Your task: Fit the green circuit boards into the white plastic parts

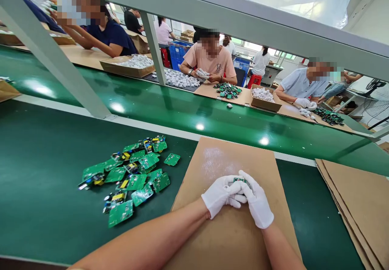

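Both my hands wear white gloves and meet above a brown cardboard sheet [243, 241]. Between them is a small green circuit board [239, 179], mostly covered by the gloved fingers. My left hand [220, 193] is closed around its left side. My right hand [255, 199] grips it from the right, thumb and fingers pressed against it. Left of the cardboard lies a loose pile of green circuit boards [133, 182], some showing yellow and black components. One single board [172, 159] rests apart at the pile's right.
Stacked cardboard sheets [358, 205] lie at the right. A grey metal frame [60, 55] crosses the view, its post standing behind the pile. Beyond runs a green conveyor belt [182, 116]. Across it, several people sit with boards and boxes of white pieces [263, 94].
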Motion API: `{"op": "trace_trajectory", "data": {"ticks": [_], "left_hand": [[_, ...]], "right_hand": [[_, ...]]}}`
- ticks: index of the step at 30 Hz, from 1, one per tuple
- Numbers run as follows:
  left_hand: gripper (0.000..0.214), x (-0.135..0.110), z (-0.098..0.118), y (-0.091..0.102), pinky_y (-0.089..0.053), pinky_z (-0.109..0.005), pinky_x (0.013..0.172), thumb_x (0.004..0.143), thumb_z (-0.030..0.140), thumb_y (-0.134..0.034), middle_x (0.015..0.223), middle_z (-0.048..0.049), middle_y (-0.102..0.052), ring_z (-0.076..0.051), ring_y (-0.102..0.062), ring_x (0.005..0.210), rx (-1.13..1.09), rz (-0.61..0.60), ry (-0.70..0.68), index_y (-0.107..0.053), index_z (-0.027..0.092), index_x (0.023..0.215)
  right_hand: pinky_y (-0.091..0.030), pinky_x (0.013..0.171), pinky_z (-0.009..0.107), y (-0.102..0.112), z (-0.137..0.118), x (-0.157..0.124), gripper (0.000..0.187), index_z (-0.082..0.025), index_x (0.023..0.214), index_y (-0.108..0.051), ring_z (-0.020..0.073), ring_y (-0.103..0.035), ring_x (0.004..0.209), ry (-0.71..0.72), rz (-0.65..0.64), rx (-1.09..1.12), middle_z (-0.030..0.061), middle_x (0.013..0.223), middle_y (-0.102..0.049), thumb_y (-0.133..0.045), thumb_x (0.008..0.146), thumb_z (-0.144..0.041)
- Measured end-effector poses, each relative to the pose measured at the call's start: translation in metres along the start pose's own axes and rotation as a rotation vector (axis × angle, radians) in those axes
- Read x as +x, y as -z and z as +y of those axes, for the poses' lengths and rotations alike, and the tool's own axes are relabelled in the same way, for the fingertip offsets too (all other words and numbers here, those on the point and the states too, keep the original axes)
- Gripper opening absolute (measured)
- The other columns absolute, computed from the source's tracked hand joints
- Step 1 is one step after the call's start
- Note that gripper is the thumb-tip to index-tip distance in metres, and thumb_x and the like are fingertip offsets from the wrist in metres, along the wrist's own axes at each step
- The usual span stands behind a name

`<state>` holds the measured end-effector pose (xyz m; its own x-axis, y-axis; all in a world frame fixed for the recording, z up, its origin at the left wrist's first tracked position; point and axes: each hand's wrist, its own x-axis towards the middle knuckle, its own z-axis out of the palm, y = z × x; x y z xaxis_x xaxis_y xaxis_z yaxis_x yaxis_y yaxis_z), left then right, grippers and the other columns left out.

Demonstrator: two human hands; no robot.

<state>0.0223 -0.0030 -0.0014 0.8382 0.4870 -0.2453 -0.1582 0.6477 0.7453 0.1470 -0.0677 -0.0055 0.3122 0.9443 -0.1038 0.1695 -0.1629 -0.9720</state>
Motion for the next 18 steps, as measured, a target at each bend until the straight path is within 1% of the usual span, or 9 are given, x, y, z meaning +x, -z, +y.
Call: {"op": "trace_trajectory", "data": {"ticks": [2,3,5,7,9,12,14,16,18], "left_hand": [[0.034,0.002,-0.0018,0.0007,-0.042,-0.022,0.055,0.072,0.041,-0.065,0.073,-0.0037,-0.054,-0.008,-0.051,0.058,0.049,0.023,-0.007,-0.058,0.013,0.09],[0.033,0.0026,-0.002,0.001,-0.042,-0.021,0.055,0.072,0.04,-0.066,0.073,-0.0037,-0.054,-0.008,-0.051,0.057,0.044,0.017,-0.005,-0.058,0.013,0.089],[0.031,0.0035,-0.0023,0.0015,-0.042,-0.021,0.055,0.073,0.039,-0.066,0.068,-0.0009,-0.052,-0.007,-0.051,0.056,-0.032,-0.02,0.012,-0.058,0.014,0.089],[0.032,0.0043,-0.0032,0.0019,-0.041,-0.019,0.054,0.073,0.04,-0.066,0.065,0.0019,-0.047,-0.007,-0.051,0.056,-0.147,-0.073,0.012,-0.058,0.016,0.092],[0.033,0.0048,-0.0048,0.002,-0.041,-0.019,0.056,0.073,0.039,-0.066,0.066,0.0017,-0.048,-0.008,-0.053,0.058,-0.215,-0.092,-0.013,-0.058,0.016,0.096],[0.032,0.0044,-0.0064,0.0016,-0.046,-0.026,0.065,0.073,0.034,-0.067,0.076,-0.0031,-0.057,-0.011,-0.058,0.065,-0.178,-0.026,-0.03,-0.059,0.016,0.098],[0.032,0.0032,-0.0059,0.0016,-0.047,-0.03,0.069,0.072,0.031,-0.069,0.08,-0.0048,-0.06,-0.013,-0.06,0.069,-0.147,0.018,-0.016,-0.059,0.016,0.099],[0.032,0.0018,-0.0042,0.0019,-0.046,-0.026,0.065,0.07,0.029,-0.071,0.077,-0.0035,-0.06,-0.012,-0.059,0.065,-0.14,0.037,-0.002,-0.06,0.017,0.098],[0.034,0.0004,-0.0019,0.0017,-0.045,-0.023,0.06,0.068,0.03,-0.072,0.073,-0.0023,-0.059,-0.012,-0.059,0.064,-0.145,0.047,0.018,-0.061,0.019,0.098]], "right_hand": [[-0.048,0.09,0.033,-0.0004,0.0009,0.0009,0.048,-0.019,0.122,-0.054,0.0227,-0.058,0.106,0.004,0.009,-0.018,0.0071,0.114,-0.064,-0.053,0.081,-0.044],[-0.048,0.09,0.033,-0.0001,0.0016,0.0015,0.049,-0.018,0.122,-0.055,0.0228,-0.058,0.105,0.009,0.02,-0.031,0.0075,0.113,-0.065,-0.054,0.081,-0.044],[-0.048,0.088,0.033,0.0012,0.003,0.0022,0.049,-0.018,0.122,-0.055,0.0224,-0.06,0.101,0.031,0.036,-0.041,0.0075,0.111,-0.066,-0.053,0.081,-0.045],[-0.049,0.086,0.032,0.0023,0.0043,0.0022,0.049,-0.018,0.123,-0.054,0.0215,-0.061,0.097,0.058,0.03,-0.028,0.0072,0.108,-0.067,-0.049,0.083,-0.046],[-0.051,0.081,0.031,0.0018,0.0055,0.0019,0.051,-0.018,0.124,-0.054,0.0209,-0.063,0.089,0.094,0.034,-0.057,0.0068,0.101,-0.069,-0.05,0.082,-0.046],[-0.052,0.072,0.031,-0.0015,0.0063,0.0026,0.052,-0.015,0.121,-0.056,0.0201,-0.063,0.074,0.153,0.09,-0.203,0.0057,0.084,-0.069,-0.057,0.077,-0.042],[-0.052,0.069,0.031,-0.0032,0.0051,0.0029,0.051,-0.015,0.119,-0.059,0.0201,-0.062,0.069,0.17,0.109,-0.249,0.0058,0.08,-0.069,-0.058,0.075,-0.041],[-0.051,0.07,0.032,-0.0029,0.0026,0.002,0.053,-0.015,0.119,-0.059,0.0207,-0.062,0.072,0.181,0.093,-0.201,0.0063,0.083,-0.069,-0.058,0.075,-0.045],[-0.051,0.073,0.032,-0.0007,-0.0003,-0.0001,0.058,-0.017,0.126,-0.052,0.0205,-0.063,0.075,0.205,0.045,-0.058,0.0051,0.083,-0.069,-0.051,0.079,-0.051]]}}
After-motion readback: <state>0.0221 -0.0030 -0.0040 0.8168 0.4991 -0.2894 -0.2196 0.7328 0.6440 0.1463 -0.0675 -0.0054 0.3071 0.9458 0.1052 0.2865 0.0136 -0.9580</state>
